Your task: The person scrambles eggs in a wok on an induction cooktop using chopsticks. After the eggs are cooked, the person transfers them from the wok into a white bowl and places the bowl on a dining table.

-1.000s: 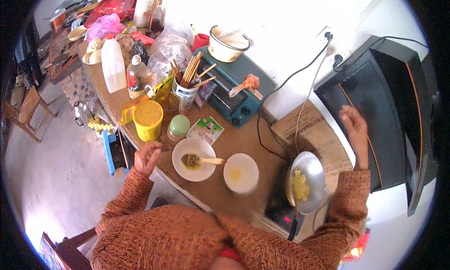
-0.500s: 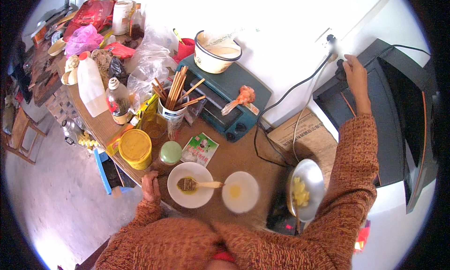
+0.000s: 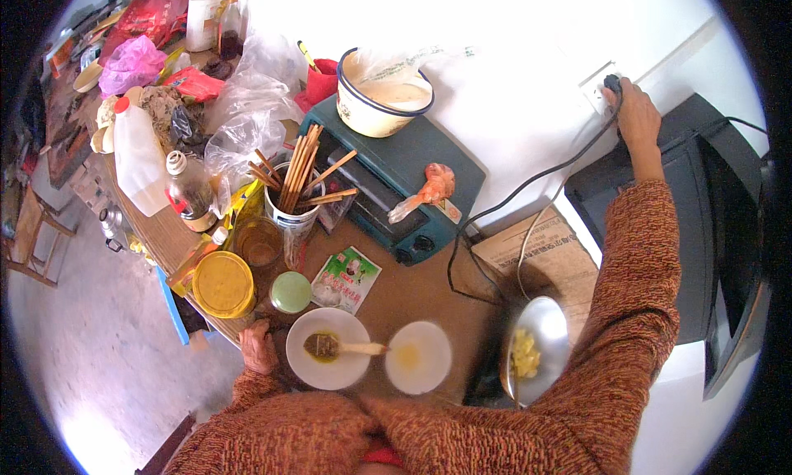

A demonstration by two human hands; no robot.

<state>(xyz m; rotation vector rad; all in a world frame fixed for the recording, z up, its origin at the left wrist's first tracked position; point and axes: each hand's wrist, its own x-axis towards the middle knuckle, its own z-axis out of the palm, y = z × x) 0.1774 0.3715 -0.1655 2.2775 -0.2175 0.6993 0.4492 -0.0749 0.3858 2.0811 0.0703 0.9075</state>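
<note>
Right hand (image 3: 640, 119) gripping black plug (image 3: 612, 83) at wall socket (image 3: 595, 97), left hand (image 3: 259, 348) by table (image 3: 410, 296) — grip unclear

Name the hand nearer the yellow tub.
Left. Left hand: beside the yellow tub, on its near side; right hand: far off, at the black plug.

**Clutter around the chopstick cup** (image 3: 293, 219)

Left of the cup stand a white-topped bottle (image 3: 190, 196) and, farther off, a red-capped jug (image 3: 140, 157); behind the cup leftward, a clear plastic bag (image 3: 247, 127); in front, a green-lidded jar (image 3: 290, 293).
</note>
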